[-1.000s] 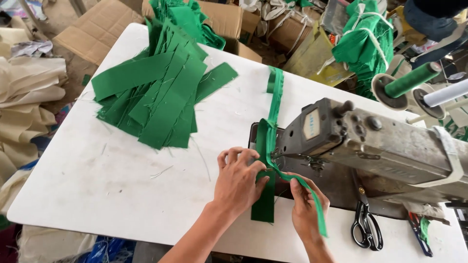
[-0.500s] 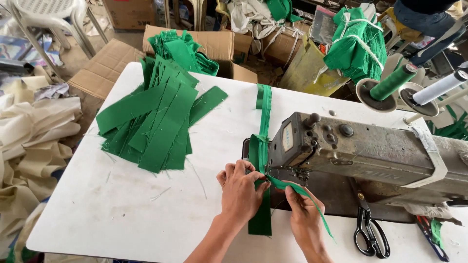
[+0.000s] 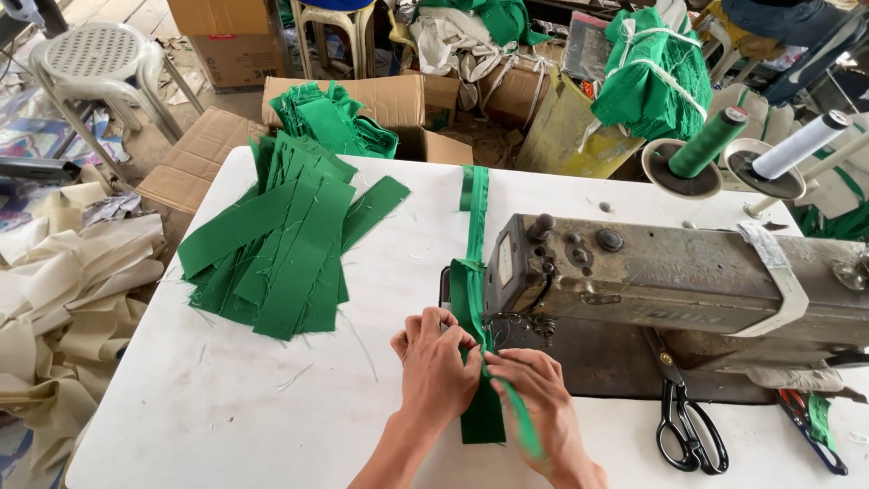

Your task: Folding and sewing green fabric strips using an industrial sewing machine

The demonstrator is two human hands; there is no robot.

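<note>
Offcuts first: cream fabric heap point(image 3: 63, 299) on the floor at far left, then a fanned stack of green strips point(image 3: 281, 244) on the white desk point(image 3: 208, 407). Centre: left hand point(image 3: 439, 367) pressing flat on the green strip point(image 3: 471, 290) just ahead of the needle, fingers close together, pinning it down. Right hand point(image 3: 539, 403) beside it, pinching a narrow green tape point(image 3: 520, 417) against the strip. Sewing machine point(image 3: 670, 281) to the right, scissors point(image 3: 688, 426) lying by its base. Looks like the align-and-feed step; next move likely needs both layers kept edge-true under the presser foot.
</note>
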